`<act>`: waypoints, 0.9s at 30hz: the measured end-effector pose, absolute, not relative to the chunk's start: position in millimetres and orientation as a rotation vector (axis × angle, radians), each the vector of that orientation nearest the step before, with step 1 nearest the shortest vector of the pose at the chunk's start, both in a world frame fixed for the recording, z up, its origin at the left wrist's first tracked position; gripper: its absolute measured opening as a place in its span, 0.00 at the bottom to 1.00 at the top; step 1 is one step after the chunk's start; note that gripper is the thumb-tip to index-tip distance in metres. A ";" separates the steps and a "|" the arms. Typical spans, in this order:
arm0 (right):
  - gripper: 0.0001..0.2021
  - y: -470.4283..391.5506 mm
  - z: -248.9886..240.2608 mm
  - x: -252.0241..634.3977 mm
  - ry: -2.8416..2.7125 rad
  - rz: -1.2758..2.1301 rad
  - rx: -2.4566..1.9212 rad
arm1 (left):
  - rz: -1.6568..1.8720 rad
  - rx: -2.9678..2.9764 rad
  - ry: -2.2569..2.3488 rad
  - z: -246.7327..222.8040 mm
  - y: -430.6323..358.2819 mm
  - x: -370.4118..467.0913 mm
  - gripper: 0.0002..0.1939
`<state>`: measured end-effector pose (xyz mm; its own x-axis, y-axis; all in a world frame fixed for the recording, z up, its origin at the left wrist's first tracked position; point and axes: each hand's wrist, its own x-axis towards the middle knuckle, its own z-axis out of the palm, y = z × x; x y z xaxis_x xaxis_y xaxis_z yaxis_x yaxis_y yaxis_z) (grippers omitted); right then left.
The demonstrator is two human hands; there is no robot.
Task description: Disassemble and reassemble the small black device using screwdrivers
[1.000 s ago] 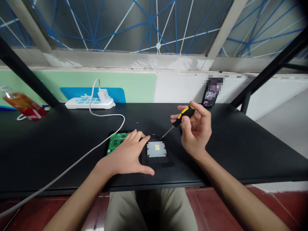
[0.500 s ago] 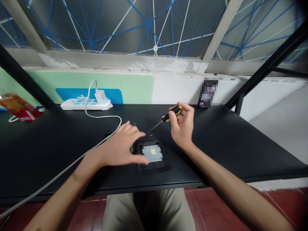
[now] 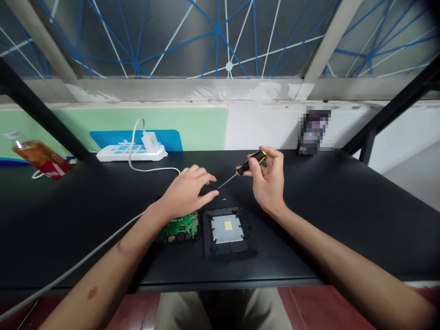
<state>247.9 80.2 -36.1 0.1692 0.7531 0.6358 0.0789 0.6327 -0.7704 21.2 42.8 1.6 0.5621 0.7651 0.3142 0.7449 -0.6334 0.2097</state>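
Observation:
My right hand (image 3: 270, 183) is closed around the black and yellow handle of a screwdriver (image 3: 251, 163), whose thin shaft points down to the left. The screwdriver's tip is close to the thumb of my left hand (image 3: 188, 190). That left hand is open, thumb and index finger apart, and partly covers a green circuit board (image 3: 184, 228). Right of the board lies a square black cover (image 3: 228, 255) with a silver metal plate (image 3: 220, 233) and a yellowish pad (image 3: 228, 225) on it. A tiny screw (image 3: 224, 199) rests on the table just beyond the cover.
At the back stands a white power strip (image 3: 113, 153) with a white charger (image 3: 150, 142). Its white cable (image 3: 103, 247) runs under my left arm to the front left. A tilted drink bottle (image 3: 43, 156) is far left; a phone (image 3: 312, 133) leans against the wall.
My left hand has moved away from the cover toward the screwdriver tip, uncovering more of the green circuit board. My right hand still holds the screwdriver. The camera view has shifted slightly.

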 end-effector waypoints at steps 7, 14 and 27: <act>0.13 75.1 -32.7 247.8 -1.371 0.507 -0.732 | 0.502 2.732 1.267 -2.2 43.1 23.1 0.12; 0.12 70.0 -26.9 247.3 -1.373 0.511 -0.710 | 0.524 2.718 1.306 -3.9 46.8 22.2 0.08; 0.13 65.8 -23.7 246.6 -1.371 0.572 -0.725 | 0.439 2.748 1.292 -3.9 47.8 24.1 0.04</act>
<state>246.6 65.8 -23.7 0.1260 0.7383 0.6626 0.0489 0.6625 -0.7474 24.1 47.8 -3.9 0.6049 0.7639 0.2249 0.7430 -0.6431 0.1858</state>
